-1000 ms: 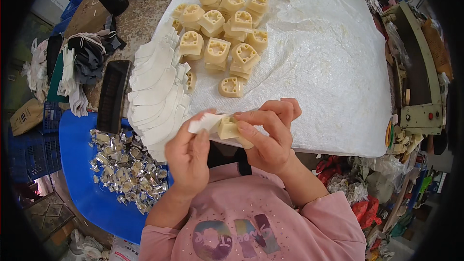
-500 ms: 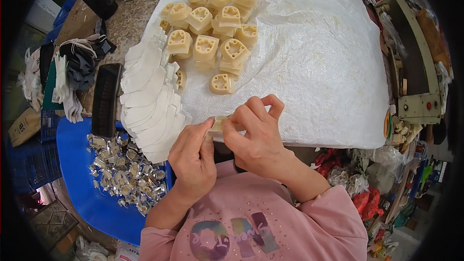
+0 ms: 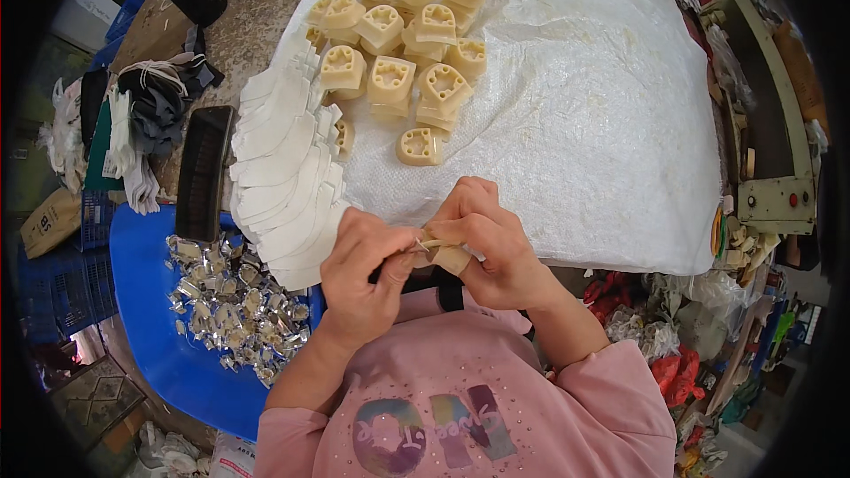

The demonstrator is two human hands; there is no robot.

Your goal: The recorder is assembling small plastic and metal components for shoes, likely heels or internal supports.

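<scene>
Both hands meet just off the near edge of the white-covered table. My right hand [image 3: 487,243] is closed around a small beige piece that looks like a shoe heel [image 3: 452,259], mostly hidden by the fingers. At its left end my left hand [image 3: 363,279] pinches a thin whitish strip [image 3: 422,245] between thumb and forefinger. Beyond the hands, one beige shoe heel [image 3: 419,147] stands apart from several stacked beige heels [image 3: 390,80], their holed faces upward. Overlapping white cut pieces [image 3: 283,186] fan out to the left of the stacks.
A blue bin [image 3: 146,319] at the left holds many shiny silver-and-beige pieces [image 3: 235,310]. A dark brush-like block [image 3: 204,173] lies above its rim. White woven sheeting [image 3: 584,124] covers the table. At the right stands a greenish metal frame with buttons [image 3: 779,199].
Both hands have turned and shifted slightly to the right, showing more of the beige piece under my right fingers. A thin whitish strip now shows at my left fingertips. The view has shifted slightly.
</scene>
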